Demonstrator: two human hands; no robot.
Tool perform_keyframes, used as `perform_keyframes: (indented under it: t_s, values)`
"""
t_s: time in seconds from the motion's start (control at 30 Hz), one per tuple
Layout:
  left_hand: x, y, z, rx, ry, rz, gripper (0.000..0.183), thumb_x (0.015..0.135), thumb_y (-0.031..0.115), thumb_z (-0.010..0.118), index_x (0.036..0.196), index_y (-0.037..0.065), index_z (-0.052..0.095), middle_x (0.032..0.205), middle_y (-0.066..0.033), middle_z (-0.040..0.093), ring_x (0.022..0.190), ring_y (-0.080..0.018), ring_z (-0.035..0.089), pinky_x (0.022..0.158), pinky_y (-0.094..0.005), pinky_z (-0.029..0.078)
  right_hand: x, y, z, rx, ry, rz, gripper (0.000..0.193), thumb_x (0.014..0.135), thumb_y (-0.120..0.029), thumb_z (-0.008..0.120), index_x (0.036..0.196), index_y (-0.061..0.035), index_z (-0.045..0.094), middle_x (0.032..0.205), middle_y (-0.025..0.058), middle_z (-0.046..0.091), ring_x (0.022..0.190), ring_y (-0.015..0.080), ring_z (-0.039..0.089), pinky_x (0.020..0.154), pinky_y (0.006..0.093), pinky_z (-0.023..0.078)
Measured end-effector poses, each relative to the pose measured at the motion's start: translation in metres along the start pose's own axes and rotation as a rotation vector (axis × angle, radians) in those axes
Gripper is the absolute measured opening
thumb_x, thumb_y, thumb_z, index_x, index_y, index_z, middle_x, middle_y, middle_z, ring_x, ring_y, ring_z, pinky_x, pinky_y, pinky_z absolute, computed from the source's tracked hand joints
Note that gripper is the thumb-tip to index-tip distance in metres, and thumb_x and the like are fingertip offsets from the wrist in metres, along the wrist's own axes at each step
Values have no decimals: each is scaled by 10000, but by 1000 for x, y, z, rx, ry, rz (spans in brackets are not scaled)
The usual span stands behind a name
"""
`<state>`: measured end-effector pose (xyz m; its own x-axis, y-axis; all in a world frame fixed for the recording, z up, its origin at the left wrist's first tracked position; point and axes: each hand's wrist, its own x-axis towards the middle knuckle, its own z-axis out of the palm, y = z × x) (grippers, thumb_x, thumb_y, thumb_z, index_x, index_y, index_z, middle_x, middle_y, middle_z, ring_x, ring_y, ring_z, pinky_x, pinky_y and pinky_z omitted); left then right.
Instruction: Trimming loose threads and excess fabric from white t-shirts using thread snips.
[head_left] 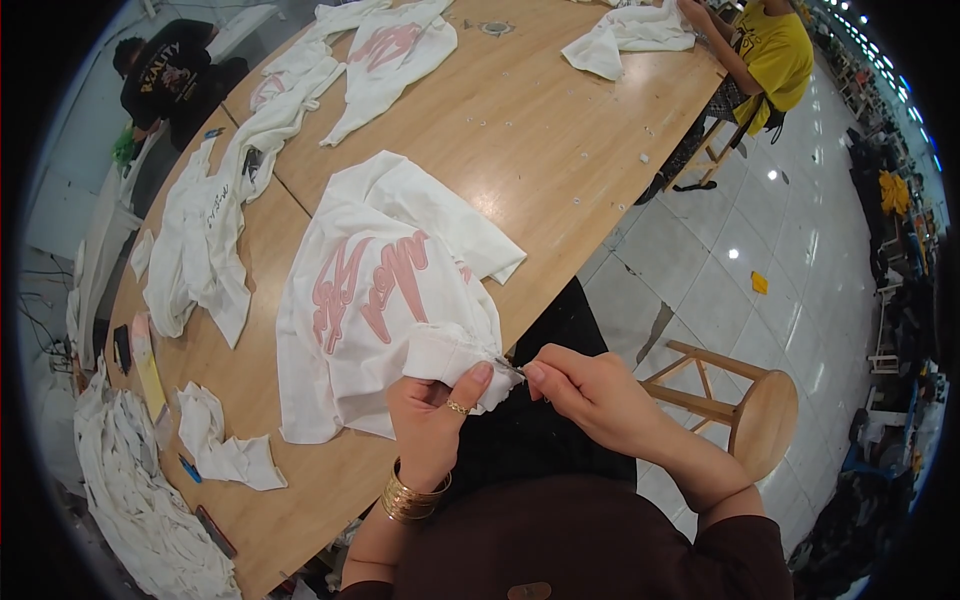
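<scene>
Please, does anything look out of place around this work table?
Yes: a small yellow piece lies on the tiled floor beyond the wooden stool, as if dropped. Tiny pale scraps also dot the wooden table.

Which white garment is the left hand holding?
The nearest pink-lettered garment: the left hand pinches its edge, while the other garments lie farther off.

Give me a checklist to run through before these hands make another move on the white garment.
1. Left hand gripping the white garment by its edge: ok.
2. Small metal tool held in the right hand, at that edge: ok.
3. Tool tip clear of the left thumb: cannot tell, too small.
4. Garment's pink lettering facing up on the wooden table: ok.
5. Garment apart from the small white cloth piece to its left: ok.
</scene>
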<state>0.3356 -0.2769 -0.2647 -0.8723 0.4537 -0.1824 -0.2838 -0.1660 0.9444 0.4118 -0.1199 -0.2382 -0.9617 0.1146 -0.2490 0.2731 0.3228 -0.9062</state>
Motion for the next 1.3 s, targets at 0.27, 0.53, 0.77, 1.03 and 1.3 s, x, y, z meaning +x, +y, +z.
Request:
perform_keyframes:
  t_s: [0.27, 0.53, 0.77, 1.03, 1.3]
  values:
    - [0, 0, -2, -4, -4, 12, 154, 792, -7, 626, 940, -43, 601, 868, -54, 618, 772, -98, 572, 689, -239, 465, 1, -3, -2, -18, -16, 12, 277, 917, -272, 451, 833, -15, 514, 596, 175, 505, 572, 366, 517, 507, 394, 385]
    - [2, 0, -3, 21, -23, 7, 136, 789, -2, 632, 918, -41, 611, 854, -50, 621, 756, -94, 570, 670, -233, 458, 2, -2, -1, -28, -4, -2, 259, 930, -226, 434, 778, -40, 529, 542, 45, 466, 485, 126, 438, 490, 266, 364]
    - [3, -1, -3, 57, -43, 25, 142, 785, -3, 637, 919, -43, 611, 856, -49, 623, 758, -100, 572, 681, -238, 459, 4, -1, 1, -53, 19, -13, 289, 910, -282, 466, 791, -20, 497, 597, 179, 509, 577, 370, 521, 500, 400, 392]
    - [4, 0, -2, -82, -12, -59, 146, 779, 20, 645, 917, -15, 614, 840, -47, 629, 724, -86, 572, 617, -209, 442, 5, 0, 6, 44, 31, 49, 269, 904, -264, 489, 803, -15, 502, 571, 163, 488, 517, 337, 494, 479, 360, 387]
    - [3, -5, -1, -135, 29, -61, 169, 770, 22, 652, 929, -9, 603, 841, -51, 631, 718, -89, 577, 597, -207, 438, 5, 0, 10, 70, 70, 40, 231, 903, -234, 499, 821, -18, 506, 562, 154, 459, 468, 284, 433, 464, 325, 375]
